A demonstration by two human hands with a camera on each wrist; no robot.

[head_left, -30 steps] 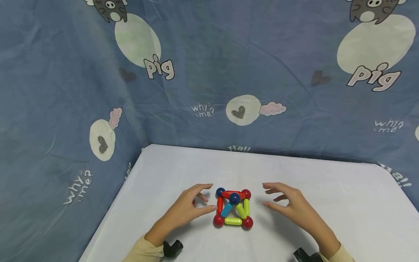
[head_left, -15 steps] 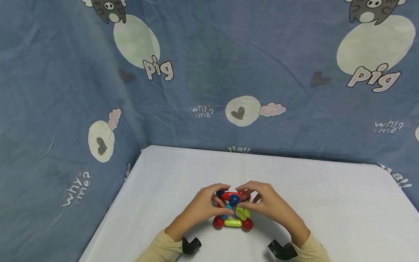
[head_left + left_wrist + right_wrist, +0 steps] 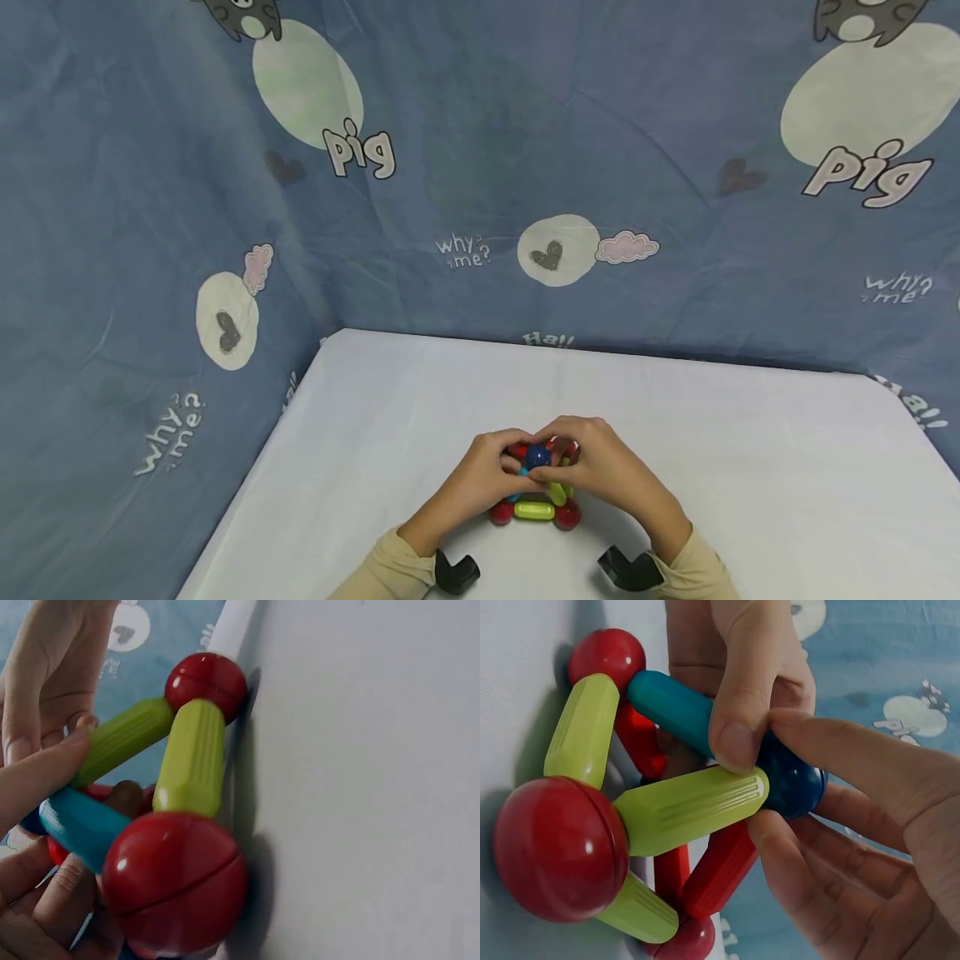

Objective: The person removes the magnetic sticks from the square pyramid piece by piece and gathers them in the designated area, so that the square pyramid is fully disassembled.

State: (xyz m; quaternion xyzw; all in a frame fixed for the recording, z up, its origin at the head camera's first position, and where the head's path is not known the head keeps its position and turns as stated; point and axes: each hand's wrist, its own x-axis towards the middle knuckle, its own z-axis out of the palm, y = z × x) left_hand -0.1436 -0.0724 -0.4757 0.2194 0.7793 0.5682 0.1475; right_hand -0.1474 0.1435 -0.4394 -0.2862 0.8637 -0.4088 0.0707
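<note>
Drawn together, left hand (image 3: 483,472) and right hand (image 3: 597,460) are curled round the blue ball (image 3: 537,456); the ball-and-rod frame (image 3: 534,510) is gripped.

In the head view I read even, diffuse light with soft shadows on the white surface (image 3: 750,467); the wrist views reach me dimmer, with small highlights on the glossy red balls (image 3: 176,881), dark shadows beside them, and the patterned cloth (image 3: 855,667) behind softly blurred.
</note>
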